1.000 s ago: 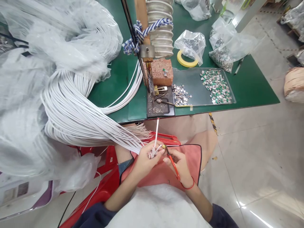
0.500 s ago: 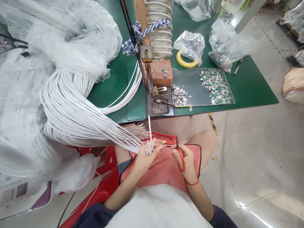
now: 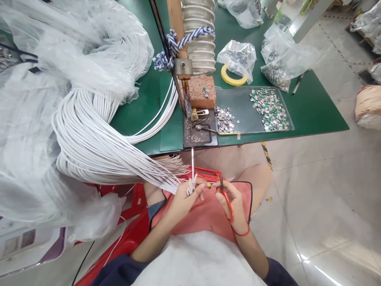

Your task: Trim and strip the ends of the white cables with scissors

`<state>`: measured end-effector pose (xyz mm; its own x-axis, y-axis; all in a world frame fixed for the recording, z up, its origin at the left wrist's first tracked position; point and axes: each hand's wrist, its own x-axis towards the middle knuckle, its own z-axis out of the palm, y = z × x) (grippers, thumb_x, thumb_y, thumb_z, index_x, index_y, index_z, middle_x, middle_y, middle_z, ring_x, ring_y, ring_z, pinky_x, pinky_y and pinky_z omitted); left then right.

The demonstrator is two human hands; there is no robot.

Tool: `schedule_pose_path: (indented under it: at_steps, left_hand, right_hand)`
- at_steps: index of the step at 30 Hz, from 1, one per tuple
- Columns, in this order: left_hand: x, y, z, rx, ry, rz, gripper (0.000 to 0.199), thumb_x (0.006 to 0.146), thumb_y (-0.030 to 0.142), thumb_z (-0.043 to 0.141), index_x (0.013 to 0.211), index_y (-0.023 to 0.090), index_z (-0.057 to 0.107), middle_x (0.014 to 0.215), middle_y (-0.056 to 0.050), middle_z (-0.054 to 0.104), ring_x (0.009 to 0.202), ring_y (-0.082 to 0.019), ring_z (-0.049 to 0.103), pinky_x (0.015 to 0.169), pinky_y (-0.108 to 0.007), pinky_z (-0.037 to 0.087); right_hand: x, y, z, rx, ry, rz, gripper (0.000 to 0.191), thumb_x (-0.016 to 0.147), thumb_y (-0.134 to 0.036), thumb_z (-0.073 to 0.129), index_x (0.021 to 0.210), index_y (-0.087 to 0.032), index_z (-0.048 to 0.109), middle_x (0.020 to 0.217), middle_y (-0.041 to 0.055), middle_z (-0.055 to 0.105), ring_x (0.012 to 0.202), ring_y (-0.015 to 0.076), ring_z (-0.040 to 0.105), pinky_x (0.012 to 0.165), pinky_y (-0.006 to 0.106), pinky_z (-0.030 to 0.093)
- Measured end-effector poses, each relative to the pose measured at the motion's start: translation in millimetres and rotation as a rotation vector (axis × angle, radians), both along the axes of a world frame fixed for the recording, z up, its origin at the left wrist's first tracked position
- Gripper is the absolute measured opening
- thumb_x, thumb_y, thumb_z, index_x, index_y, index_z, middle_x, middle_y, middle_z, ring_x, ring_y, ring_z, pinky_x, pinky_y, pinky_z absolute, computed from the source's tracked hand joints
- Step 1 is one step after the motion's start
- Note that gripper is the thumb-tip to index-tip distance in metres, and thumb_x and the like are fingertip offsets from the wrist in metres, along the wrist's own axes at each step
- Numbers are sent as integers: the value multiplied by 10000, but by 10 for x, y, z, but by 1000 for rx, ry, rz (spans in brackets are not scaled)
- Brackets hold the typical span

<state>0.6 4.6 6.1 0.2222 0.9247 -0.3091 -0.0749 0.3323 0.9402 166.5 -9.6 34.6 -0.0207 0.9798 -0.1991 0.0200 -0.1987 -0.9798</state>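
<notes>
My left hand (image 3: 187, 197) is closed around the ends of several white cables (image 3: 149, 171), just above my lap. One cable end (image 3: 193, 163) sticks up from the fist toward the table edge. In my right hand (image 3: 233, 202) is a pair of scissors (image 3: 228, 201) with red handles, its dark blades pointing up. Between the two hands, a small yellowish piece (image 3: 208, 185) sits by the left fingertips; its kind is too small to tell. A thin strand seems to reach from it to the right fingers.
On the green table (image 3: 315, 107) are a tray (image 3: 238, 119) of small metal connectors, a brick (image 3: 204, 93), yellow tape (image 3: 226, 77) and filled plastic bags (image 3: 275, 77). A soldering iron (image 3: 185, 93) hangs beside a ribbed hose (image 3: 199, 47). Plastic-wrapped cable bundles (image 3: 32, 151) crowd the left.
My left hand has shifted slightly right with the cables, and the upright cable end moved right too. The yellowish piece is now lower, near the left fingertips. The scissors tilt slightly differently.
</notes>
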Motion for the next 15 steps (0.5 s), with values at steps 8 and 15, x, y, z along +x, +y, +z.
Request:
schedule_pose_path:
  at_steps: [8, 15]
  left_hand:
    - [-1, 35, 118, 53, 103, -130, 299, 890, 398, 565, 764, 152, 680, 901, -72, 662, 776, -174, 618, 712, -271, 493]
    - [5, 16, 106, 40, 116, -198, 306, 905, 386, 542, 762, 166, 697, 1001, -77, 655, 762, -165, 634, 692, -268, 517]
  right_hand:
    - [-77, -52, -123, 2, -59, -66, 239, 826, -237, 670, 1055, -197, 613, 911, 53, 680, 824, 190, 643, 786, 330, 549]
    - [-61, -88, -182, 108, -74, -1, 231, 866, -167, 619, 1093, -209, 604, 1026, 76, 675, 877, 196, 641, 815, 356, 543]
